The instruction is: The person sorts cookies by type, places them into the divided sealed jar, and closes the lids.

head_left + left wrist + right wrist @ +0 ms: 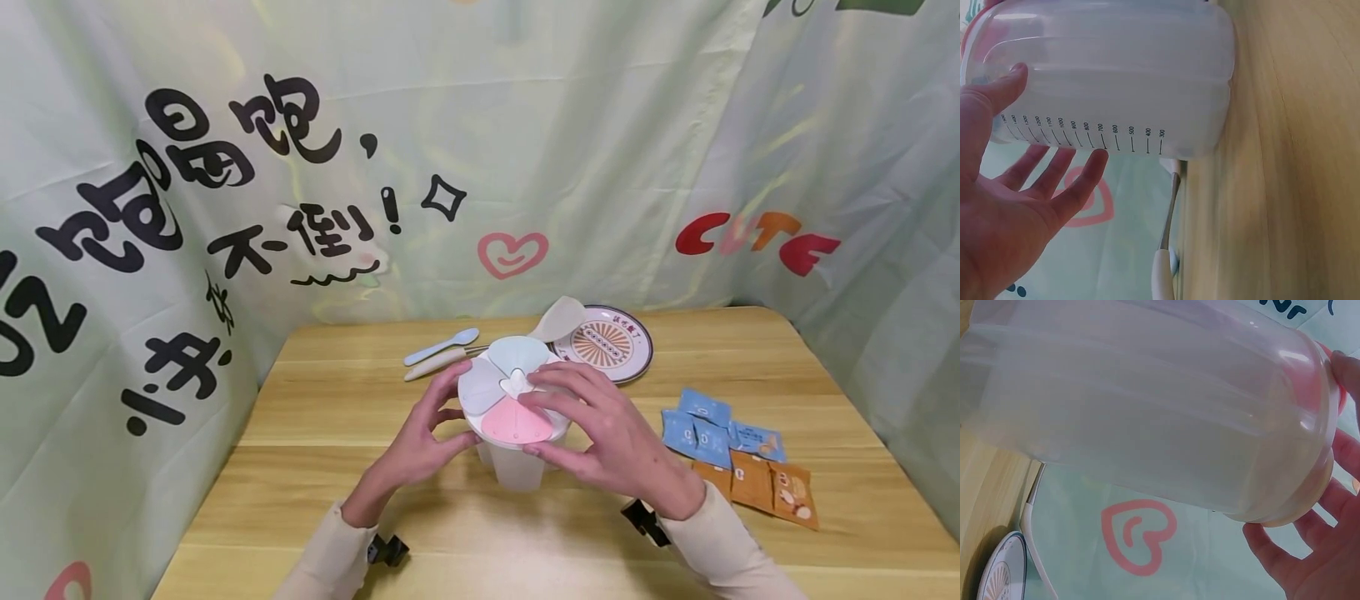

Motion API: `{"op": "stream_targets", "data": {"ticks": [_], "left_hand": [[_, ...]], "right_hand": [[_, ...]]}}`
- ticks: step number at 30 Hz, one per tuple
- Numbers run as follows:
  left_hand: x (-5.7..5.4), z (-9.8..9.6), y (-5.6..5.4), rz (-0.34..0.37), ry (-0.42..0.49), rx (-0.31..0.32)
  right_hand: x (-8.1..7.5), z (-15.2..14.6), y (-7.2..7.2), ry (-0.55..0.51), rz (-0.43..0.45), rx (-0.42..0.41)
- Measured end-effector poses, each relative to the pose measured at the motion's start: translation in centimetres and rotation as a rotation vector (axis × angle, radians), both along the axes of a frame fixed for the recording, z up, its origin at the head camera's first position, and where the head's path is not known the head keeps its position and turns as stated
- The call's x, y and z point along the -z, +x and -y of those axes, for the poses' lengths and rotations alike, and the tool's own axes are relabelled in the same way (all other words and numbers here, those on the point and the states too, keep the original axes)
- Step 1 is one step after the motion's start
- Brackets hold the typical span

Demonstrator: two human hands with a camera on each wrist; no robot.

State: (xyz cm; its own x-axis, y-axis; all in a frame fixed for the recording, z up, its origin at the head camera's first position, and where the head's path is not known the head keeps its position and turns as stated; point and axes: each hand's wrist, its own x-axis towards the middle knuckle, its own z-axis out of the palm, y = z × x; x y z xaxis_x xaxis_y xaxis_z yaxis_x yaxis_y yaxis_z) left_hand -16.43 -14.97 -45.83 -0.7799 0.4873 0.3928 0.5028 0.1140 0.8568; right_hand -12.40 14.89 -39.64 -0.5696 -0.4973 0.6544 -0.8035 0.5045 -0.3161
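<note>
A translucent plastic storage canister (pixel 519 468) stands upright on the table. Its round lid (pixel 517 421) has petal-shaped flaps in pink, pale blue and grey, with a white knob in the middle. My left hand (pixel 423 437) holds the canister's left side near the rim. In the left wrist view its thumb lies on the wall (pixel 1110 75), and the fingers are by the printed volume scale. From the right, my right hand (pixel 618 429) grips the lid, thumb at the near rim and fingers over the top. Its fingertips touch the lid's edge in the right wrist view.
Behind the canister lie a pale blue spoon (pixel 442 346), a white spatula (pixel 561 319) and a round patterned plate (pixel 637 354). Several blue packets (pixel 705 437) and orange packets (pixel 772 492) lie on the table's right side. A printed curtain (pixel 585 150) surrounds the table (pixel 315 467).
</note>
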Motion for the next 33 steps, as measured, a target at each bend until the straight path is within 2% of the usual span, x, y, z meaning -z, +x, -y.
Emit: {"op": "stream_targets", "data": {"ticks": [7, 16, 24, 28, 33], "left_hand": [[0.13, -0.07, 0.04, -0.001, 0.021, -0.017], [0.37, -0.19, -0.26, -0.008, 0.038, -0.026], [0.46, -0.29, -0.27, -0.003, 0.044, -0.029], [0.38, -0.33, -0.04, -0.005, 0.045, -0.034], [0.27, -0.55, 0.19, -0.003, 0.035, -0.045]], "right_hand": [[0.34, 0.29, -0.47, -0.033, -0.039, -0.013], [0.8, 0.38, -0.98, -0.071, -0.036, -0.023], [0.81, 0.51, -0.66, -0.032, -0.053, 0.027], [0.75, 0.65, -0.49, -0.06, -0.005, 0.05], [0.17, 0.87, -0.81, -0.148, 0.063, 0.061]]}}
